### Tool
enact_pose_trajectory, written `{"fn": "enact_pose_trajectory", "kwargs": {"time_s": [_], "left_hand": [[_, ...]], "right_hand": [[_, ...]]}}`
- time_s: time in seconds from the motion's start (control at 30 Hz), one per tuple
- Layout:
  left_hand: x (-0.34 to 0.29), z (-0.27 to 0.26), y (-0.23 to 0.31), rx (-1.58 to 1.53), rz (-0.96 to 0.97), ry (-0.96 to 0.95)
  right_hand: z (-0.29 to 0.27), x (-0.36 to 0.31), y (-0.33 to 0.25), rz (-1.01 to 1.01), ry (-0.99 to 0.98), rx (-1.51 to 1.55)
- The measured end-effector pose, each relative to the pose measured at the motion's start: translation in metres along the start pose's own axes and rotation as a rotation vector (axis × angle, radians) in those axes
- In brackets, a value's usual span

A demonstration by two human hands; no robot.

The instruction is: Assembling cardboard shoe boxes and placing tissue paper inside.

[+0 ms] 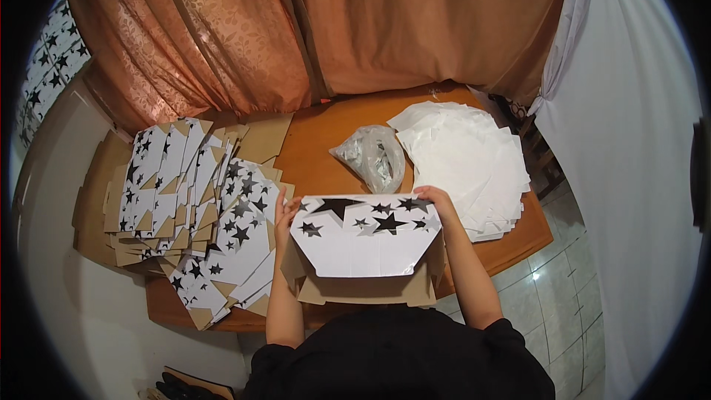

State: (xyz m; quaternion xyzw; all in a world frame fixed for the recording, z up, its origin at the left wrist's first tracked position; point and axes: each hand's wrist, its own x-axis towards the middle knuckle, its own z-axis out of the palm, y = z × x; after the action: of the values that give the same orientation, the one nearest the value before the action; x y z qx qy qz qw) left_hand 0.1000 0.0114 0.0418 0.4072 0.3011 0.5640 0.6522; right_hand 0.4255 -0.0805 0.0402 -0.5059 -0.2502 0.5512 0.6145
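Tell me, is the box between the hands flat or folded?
Folded: the box has brown panels angled away from its starred white panel. Whether it is fully closed, I cannot tell.

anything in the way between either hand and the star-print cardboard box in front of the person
Nothing visible: the left hand and right hand are at the upper corners of the star-print cardboard box. The plastic bag lies beyond it, not between.
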Motion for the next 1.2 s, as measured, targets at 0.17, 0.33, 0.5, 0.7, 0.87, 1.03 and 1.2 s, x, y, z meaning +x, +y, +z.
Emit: {"fn": "enact_pose_trajectory", "kwargs": {"time_s": [0.17, 0.33, 0.5, 0.7, 0.87, 1.03, 1.2], "left_hand": [[-0.021, -0.055, -0.058, 0.036, -0.259, 0.049], [-0.026, -0.045, -0.051, 0.092, -0.297, 0.076], [-0.009, -0.040, -0.049, 0.190, -0.527, 0.275], [0.025, -0.127, -0.141, -0.046, -0.339, 0.287], [0.038, -0.188, -0.158, 0.450, -0.216, 0.350], [0.025, -0.078, -0.095, 1.052, -0.353, 0.220], [0.015, -0.064, -0.045, 0.553, -0.232, 0.365]], "right_hand": [[-0.020, 0.010, 0.071, 0.181, 0.144, -0.022], [-0.035, 0.018, 0.095, 0.056, 0.224, -0.190], [-0.036, 0.026, 0.097, -0.013, 0.367, -0.808], [-0.009, 0.008, 0.054, -0.113, 0.446, -0.639], [0.002, -0.004, 0.052, -0.210, 0.121, -0.423], [-0.012, -0.039, 0.037, -0.143, 0.153, -0.247], [-0.006, -0.070, 0.025, -0.319, 0.018, -0.269]]}}
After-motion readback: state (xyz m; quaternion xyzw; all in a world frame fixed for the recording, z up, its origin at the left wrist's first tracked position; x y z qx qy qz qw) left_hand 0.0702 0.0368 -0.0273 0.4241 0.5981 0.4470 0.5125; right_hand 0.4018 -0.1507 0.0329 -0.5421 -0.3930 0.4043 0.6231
